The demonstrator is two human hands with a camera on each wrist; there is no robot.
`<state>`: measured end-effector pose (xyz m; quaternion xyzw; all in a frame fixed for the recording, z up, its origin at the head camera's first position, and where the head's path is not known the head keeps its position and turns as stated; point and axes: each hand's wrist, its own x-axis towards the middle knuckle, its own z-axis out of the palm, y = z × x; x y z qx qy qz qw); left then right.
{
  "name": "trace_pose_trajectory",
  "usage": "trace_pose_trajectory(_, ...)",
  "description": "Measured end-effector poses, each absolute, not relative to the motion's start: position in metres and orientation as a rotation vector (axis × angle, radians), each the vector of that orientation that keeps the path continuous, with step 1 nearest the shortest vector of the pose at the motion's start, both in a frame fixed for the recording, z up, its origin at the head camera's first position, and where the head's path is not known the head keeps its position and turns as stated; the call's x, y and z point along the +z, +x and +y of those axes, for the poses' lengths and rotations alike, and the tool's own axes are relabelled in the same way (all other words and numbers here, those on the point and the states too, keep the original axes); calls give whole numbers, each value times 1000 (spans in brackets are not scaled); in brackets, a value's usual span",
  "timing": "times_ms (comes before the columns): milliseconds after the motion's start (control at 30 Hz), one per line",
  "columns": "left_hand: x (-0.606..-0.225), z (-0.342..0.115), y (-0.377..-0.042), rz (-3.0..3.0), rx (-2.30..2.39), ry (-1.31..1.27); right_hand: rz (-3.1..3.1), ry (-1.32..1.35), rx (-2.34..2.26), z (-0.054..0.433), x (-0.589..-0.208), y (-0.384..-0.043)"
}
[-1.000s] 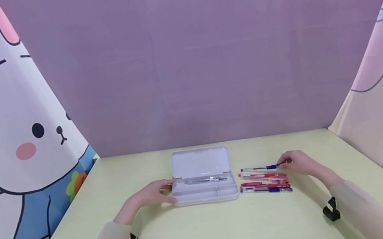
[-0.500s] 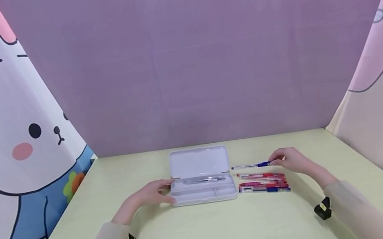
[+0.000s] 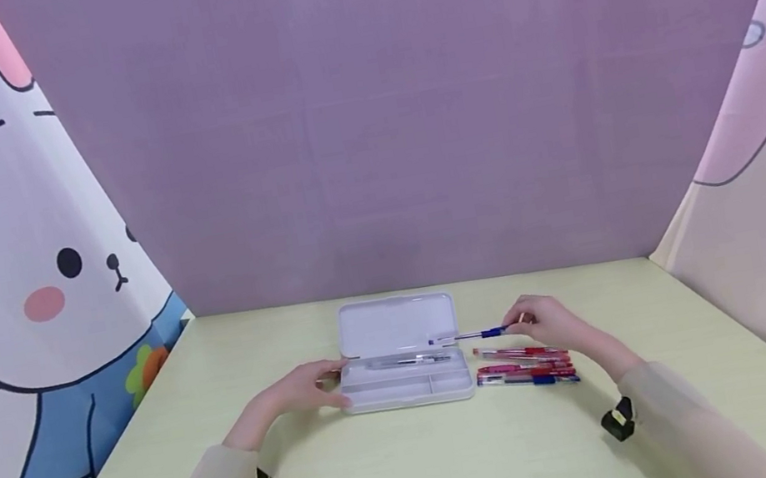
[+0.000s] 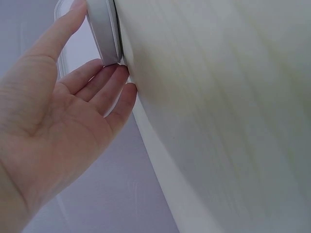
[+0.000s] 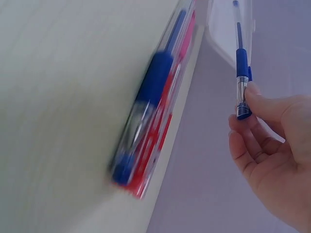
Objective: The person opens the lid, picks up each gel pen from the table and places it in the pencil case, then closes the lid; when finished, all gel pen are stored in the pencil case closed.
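A white pencil case (image 3: 386,393) lies on the table with its lid (image 3: 395,323) up and a clear pen (image 3: 414,360) in its back compartment. My left hand (image 3: 305,387) holds the case's left end, thumb near the front corner and fingers at the back; in the left wrist view the fingertips meet its end wall. My right hand (image 3: 549,319) pinches a blue gel pen (image 5: 241,63) by its end between thumb and fingers. The pen points left, and its far tip overlaps the right side of the lid in the head view.
To the right of the case lie several red pens (image 3: 524,352) in a loose row, with another blue pen (image 3: 539,378) at the near side. A purple cloth wall (image 3: 364,124) stands behind the table (image 3: 421,469); printed curtains (image 3: 20,249) hang at both sides.
My right hand has lifted the blue pen from the back of the row and carried it left to the open case. The left hand stays at the case.
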<state>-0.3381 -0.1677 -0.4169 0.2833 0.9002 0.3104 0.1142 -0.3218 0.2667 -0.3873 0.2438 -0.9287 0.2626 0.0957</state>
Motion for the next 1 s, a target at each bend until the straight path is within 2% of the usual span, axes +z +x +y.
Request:
trace_pose_trajectory(400,-417,-169,-338,2634,918,816,-2742,853,864,217,-388,-329)
trace_pose_trajectory(1000,-416,-167,-337,2645,893,776,-2791,900,933,165,-398,-334)
